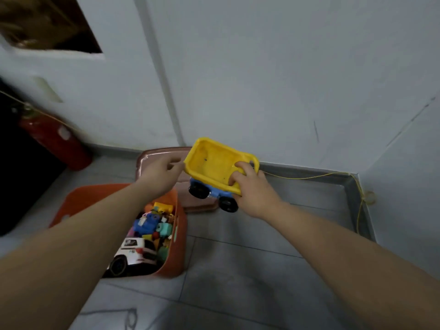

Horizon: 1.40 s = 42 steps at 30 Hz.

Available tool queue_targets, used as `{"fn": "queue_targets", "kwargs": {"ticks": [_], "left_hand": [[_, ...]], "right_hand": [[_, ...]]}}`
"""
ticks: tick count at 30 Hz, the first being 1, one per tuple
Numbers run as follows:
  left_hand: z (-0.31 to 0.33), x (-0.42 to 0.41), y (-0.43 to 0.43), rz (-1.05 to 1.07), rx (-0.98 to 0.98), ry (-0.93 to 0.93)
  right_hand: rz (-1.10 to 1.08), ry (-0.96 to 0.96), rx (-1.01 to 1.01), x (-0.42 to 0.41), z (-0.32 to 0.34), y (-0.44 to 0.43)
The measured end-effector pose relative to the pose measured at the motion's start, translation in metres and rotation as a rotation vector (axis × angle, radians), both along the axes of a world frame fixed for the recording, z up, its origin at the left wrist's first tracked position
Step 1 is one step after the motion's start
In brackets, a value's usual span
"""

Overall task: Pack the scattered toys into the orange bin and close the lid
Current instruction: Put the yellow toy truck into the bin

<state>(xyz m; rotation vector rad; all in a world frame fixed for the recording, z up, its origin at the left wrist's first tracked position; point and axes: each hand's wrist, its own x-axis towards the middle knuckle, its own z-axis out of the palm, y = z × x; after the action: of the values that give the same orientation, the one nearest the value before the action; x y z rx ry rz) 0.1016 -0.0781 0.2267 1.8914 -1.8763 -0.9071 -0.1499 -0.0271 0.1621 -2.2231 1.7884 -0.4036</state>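
Yellow plastic makes up the tub of the toy wagon [215, 166], which sits on a blue base with black wheels; the right hand [252, 189] grips its near rim, fingers hooked inside the tub, and holds it tilted in the air above the floor [238, 270]; the left hand [160, 172] reaches toward the wagon's other edge with fingers loosely curled, its fingertips just beside the rim, and whether they touch I cannot tell; the orange bin [177, 253] stands open on the grey tiles below the left forearm, filled with bright blocks [152, 222] and a white toy car [133, 252]; the brownish lid [152, 156] lies flat on the floor behind the bin, near the wall; a red fire extinguisher [56, 140] leans at the left; a thin yellow string [309, 177] trails from the wagon along the wall's base.
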Motion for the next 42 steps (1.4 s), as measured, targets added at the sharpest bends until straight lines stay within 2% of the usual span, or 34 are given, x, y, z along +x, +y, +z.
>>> {"fn": "queue_targets", "kwargs": {"ticks": [3,8,13,16,19,23,27,32,37,42], "left_hand": [[-0.005,0.052,0.005,0.087,-0.022,-0.056],[-0.026,0.133,0.027,0.258,-0.030,-0.100],[-0.055,0.195,0.041,0.380,0.089,-0.155],[-0.062,0.218,0.038,0.428,0.056,-0.187],[-0.064,0.229,0.036,0.386,0.017,-0.203],[-0.069,0.242,0.038,0.435,-0.033,-0.027],[-0.081,0.247,0.036,0.463,-0.042,0.039],[-0.104,0.262,0.032,0.525,0.036,-0.059],[-0.120,0.266,0.027,0.356,0.157,-0.151],[-0.122,0.266,0.024,0.342,0.193,-0.241]], "right_hand": [[0.100,0.053,-0.021,0.038,0.016,-0.009],[0.221,0.014,-0.096,0.108,0.042,-0.022],[0.373,-0.024,-0.027,0.174,0.047,-0.027],[0.436,0.016,0.043,0.207,0.035,-0.029],[0.467,0.074,0.095,0.227,0.019,-0.033],[0.474,0.156,0.184,0.249,-0.004,-0.040],[0.448,0.212,0.221,0.263,-0.027,-0.043],[0.454,0.352,0.256,0.278,-0.047,-0.036],[0.391,0.385,0.327,0.303,-0.062,-0.031],[0.401,0.435,0.428,0.312,-0.055,-0.046]]}}
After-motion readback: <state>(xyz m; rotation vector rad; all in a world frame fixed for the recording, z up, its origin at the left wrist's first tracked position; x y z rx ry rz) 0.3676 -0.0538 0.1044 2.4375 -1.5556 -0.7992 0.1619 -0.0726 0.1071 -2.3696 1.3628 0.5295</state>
